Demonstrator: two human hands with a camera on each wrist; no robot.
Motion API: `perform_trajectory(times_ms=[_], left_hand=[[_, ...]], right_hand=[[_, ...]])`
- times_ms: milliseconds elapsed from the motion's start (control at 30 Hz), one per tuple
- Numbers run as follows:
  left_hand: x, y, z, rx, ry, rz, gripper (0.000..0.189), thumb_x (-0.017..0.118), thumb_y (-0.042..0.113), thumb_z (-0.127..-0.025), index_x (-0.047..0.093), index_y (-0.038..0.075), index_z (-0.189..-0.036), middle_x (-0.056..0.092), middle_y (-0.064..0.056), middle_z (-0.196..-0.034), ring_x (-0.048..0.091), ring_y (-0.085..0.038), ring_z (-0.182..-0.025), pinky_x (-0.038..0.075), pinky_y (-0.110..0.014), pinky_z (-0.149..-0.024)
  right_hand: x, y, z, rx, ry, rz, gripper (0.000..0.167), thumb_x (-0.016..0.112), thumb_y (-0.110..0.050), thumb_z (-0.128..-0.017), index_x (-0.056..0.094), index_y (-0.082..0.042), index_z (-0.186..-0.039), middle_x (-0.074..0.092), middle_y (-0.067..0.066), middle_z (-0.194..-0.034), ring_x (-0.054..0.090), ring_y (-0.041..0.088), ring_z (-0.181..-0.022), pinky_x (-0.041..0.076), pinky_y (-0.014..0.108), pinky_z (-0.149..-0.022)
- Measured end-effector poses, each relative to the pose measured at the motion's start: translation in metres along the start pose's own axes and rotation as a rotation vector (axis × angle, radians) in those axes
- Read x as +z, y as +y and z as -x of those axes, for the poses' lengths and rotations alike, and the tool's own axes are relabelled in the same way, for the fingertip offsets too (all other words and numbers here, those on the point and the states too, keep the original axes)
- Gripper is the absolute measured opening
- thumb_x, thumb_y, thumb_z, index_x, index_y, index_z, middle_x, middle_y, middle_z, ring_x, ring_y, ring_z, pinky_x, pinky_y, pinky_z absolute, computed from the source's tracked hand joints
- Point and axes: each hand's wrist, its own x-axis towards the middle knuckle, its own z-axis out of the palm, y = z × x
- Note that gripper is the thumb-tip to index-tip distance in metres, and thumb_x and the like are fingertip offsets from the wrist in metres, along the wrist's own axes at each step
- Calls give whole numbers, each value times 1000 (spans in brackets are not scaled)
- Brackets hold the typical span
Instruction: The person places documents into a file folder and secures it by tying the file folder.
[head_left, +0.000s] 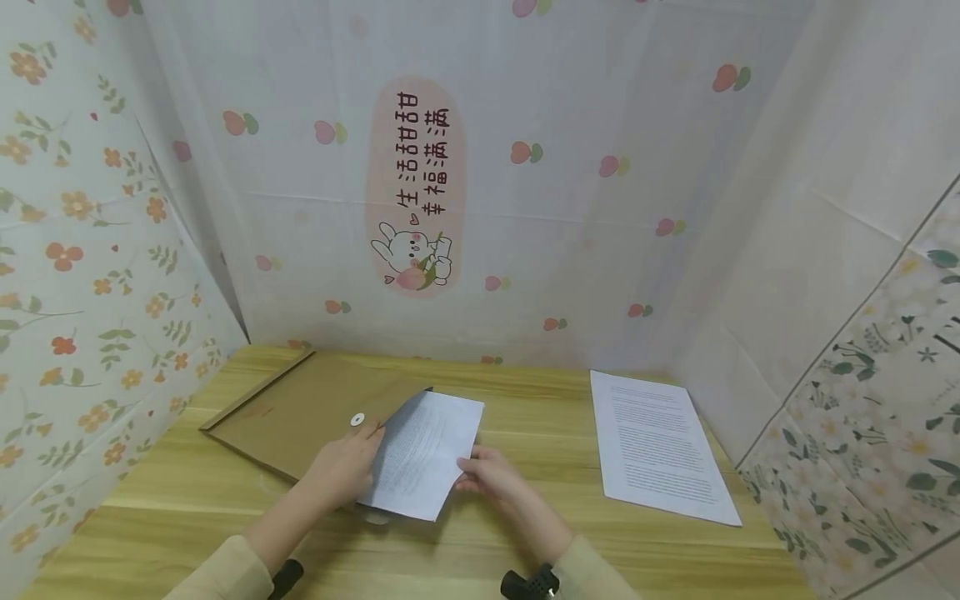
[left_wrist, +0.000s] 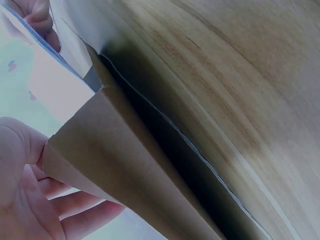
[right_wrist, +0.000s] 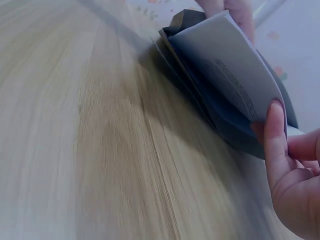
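Note:
A brown paper envelope with a white round button lies on the left of the table. My left hand holds its upper side at the opening; in the left wrist view the thumb and fingers of that hand pinch the brown edge. Printed paper sheets stick partly out of the opening, and the rest of them is hidden inside. My right hand pinches the outer edge of these sheets. In the right wrist view the right thumb lies over the paper, which sits within the envelope's raised mouth.
Another stack of printed paper lies flat at the table's right side. The wooden table is bordered by a patterned curtain at the back and by floral cloths at both sides.

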Motion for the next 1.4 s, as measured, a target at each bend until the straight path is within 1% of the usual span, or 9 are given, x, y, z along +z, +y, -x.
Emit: perform_trajectory(times_ms=[233,500,667,733,933,1067,1167,1300,1400], left_hand=[[0,0,-2,-18,-6,9,48,61,-5,-76,56,-11,-124,54,-25,-128,56,-39,-112,55,-43,-69],[-2,2,-3,-6,24,17,51,62,-4,-72,57,-10,-122,55,-23,-125,59,-37,-107,54,-46,-71],[-2,3,-4,-10,22,24,52,64,-4,-72,56,-10,-123,54,-24,-125,59,-38,-107,53,-47,-75],[-2,2,-4,-12,12,27,52,66,-3,-73,55,-11,-124,54,-24,-126,58,-38,-107,53,-47,-76],[-2,3,-4,-26,-6,44,54,69,-2,-73,55,-11,-124,53,-25,-128,58,-38,-108,53,-47,-76],[-1,7,-4,-23,-11,74,53,67,-4,-72,55,-12,-123,52,-25,-128,59,-39,-105,53,-47,-75],[-2,9,-4,-21,-13,90,54,66,-3,-71,54,-13,-123,52,-26,-129,60,-40,-103,53,-47,-76],[-1,11,-4,-12,-4,84,54,66,-2,-72,54,-13,-124,52,-26,-128,60,-39,-102,53,-47,-77],[-1,12,-5,4,12,91,53,66,-2,-73,55,-13,-123,53,-26,-127,61,-38,-100,53,-47,-74]], right_hand=[[24,5,-14,31,70,-53,17,50,4,-94,55,14,-106,61,6,-73,60,10,-61,55,22,-65],[49,14,-29,29,89,-161,15,49,5,-95,55,11,-107,58,5,-72,60,9,-61,55,22,-67],[58,16,-38,17,136,-218,3,52,2,-95,53,5,-96,56,4,-70,59,7,-57,54,19,-62],[63,15,-40,27,170,-209,4,54,2,-94,51,3,-92,56,5,-68,59,7,-54,53,18,-58],[74,14,-41,74,247,-90,13,59,4,-91,48,0,-85,57,8,-64,59,9,-48,52,18,-51],[78,12,-46,77,273,-111,17,58,6,-90,47,-2,-81,56,7,-61,58,8,-47,52,18,-51],[80,10,-50,67,284,-142,15,57,6,-90,48,0,-80,56,5,-58,58,6,-46,53,18,-53],[86,7,-55,60,290,-149,4,57,5,-91,54,7,-90,59,7,-61,59,7,-47,54,21,-56],[89,5,-59,57,303,-136,12,57,5,-91,56,15,-99,62,11,-66,59,8,-47,55,22,-56]])
